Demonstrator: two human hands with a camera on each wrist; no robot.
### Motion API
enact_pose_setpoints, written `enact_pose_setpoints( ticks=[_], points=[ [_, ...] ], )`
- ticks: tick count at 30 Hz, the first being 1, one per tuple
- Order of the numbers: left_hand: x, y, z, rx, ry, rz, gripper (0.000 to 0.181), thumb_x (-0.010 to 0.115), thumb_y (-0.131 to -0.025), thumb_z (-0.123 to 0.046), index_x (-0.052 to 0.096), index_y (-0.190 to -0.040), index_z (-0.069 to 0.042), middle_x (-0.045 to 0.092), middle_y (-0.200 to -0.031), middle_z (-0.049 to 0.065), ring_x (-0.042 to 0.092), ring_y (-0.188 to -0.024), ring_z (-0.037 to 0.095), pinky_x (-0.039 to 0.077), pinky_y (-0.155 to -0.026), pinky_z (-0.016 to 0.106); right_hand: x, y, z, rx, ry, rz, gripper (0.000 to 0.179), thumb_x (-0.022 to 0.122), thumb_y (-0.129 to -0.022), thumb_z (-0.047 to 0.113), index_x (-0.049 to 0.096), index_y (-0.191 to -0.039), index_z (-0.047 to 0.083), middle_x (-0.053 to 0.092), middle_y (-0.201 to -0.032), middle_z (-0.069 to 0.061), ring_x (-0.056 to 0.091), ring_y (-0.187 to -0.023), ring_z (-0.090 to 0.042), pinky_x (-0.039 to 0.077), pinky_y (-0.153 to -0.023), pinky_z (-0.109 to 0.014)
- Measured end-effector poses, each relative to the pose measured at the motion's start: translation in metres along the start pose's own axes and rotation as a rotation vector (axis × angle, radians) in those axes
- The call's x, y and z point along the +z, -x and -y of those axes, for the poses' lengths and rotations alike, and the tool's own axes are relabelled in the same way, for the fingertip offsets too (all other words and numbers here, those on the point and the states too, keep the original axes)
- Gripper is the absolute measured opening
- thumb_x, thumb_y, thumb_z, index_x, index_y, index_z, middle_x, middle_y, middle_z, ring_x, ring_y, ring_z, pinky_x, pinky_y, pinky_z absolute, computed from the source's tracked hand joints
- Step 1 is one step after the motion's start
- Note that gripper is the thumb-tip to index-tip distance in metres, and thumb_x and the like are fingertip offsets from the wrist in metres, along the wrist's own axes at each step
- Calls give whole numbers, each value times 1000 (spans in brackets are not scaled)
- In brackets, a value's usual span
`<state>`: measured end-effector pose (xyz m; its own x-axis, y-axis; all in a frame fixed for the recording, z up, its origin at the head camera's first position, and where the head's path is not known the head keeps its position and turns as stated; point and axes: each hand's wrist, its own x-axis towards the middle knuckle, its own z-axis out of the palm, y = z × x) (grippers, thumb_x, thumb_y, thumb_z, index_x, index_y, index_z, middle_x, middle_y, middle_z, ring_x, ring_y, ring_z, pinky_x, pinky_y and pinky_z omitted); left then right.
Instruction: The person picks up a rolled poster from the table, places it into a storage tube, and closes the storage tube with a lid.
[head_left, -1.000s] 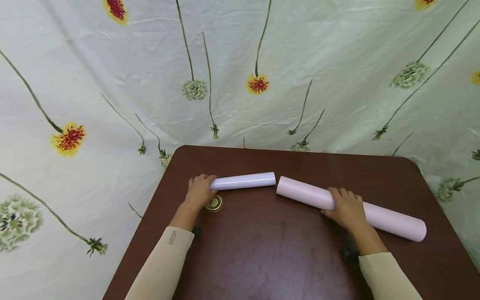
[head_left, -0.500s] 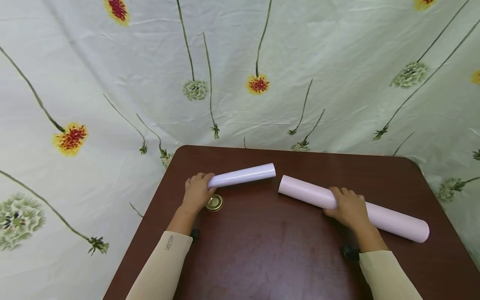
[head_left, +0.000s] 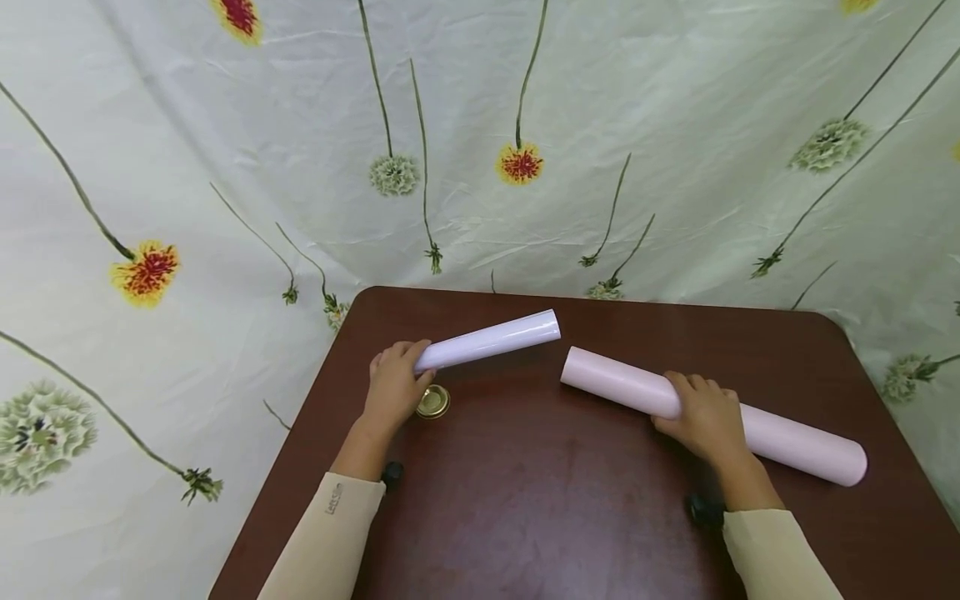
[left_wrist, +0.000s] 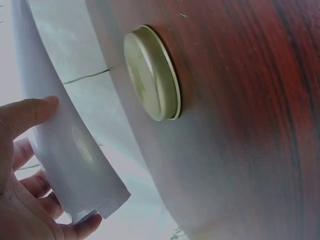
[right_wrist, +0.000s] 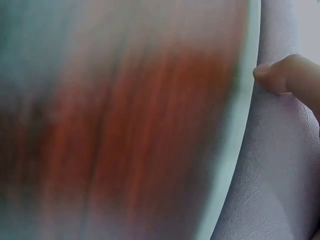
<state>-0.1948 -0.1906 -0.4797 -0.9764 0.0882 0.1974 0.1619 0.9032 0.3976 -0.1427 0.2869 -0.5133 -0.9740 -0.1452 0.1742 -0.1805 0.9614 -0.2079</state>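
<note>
In the head view my left hand (head_left: pixel 393 387) grips a glossy white paper roll (head_left: pixel 495 337) by its left end. The left wrist view shows the thumb on one side of that roll (left_wrist: pixel 65 130) and the fingers curled round the other. A gold metal lid (head_left: pixel 433 402) lies on the table just beside this hand. My right hand (head_left: pixel 707 417) holds a longer, thicker pale pink roll (head_left: pixel 802 442) near its middle, with the thumb on the near side. In the right wrist view the thumb presses the textured surface of the pink roll (right_wrist: pixel 270 150); the other fingers are hidden.
The dark brown wooden table (head_left: pixel 525 500) has rounded far corners. Behind it and to the left hangs a pale flower-print cloth (head_left: pixel 450 100). A small black device (head_left: pixel 705 510) sits under the right wrist.
The white roll's right end has swung up and away, so the roll slants more. My left hand shifted only slightly. The pink roll and right hand have drifted slightly right in the view.
</note>
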Motion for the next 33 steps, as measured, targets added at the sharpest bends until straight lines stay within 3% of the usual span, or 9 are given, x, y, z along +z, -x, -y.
enact_pose_setpoints(
  ticks=[22,33],
  points=[
    [-17,9,-21,56,-4,-62,52,79,-88,-19,62,-137,-12,63,-131,19,56,-125,40,31,-114,63,-19,2,0,15,-39,-126,75,83,-75,42,53,-135,8,65,-121,-26,60,-107,-49,42,-80,-66],
    [-21,11,-25,60,-17,-54,52,79,-87,-18,63,-136,-12,63,-132,18,55,-127,39,28,-116,65,-23,2,4,-18,-57,-189,73,83,-73,41,56,-132,9,67,-117,-24,62,-104,-47,44,-79,-65]
  ],
)
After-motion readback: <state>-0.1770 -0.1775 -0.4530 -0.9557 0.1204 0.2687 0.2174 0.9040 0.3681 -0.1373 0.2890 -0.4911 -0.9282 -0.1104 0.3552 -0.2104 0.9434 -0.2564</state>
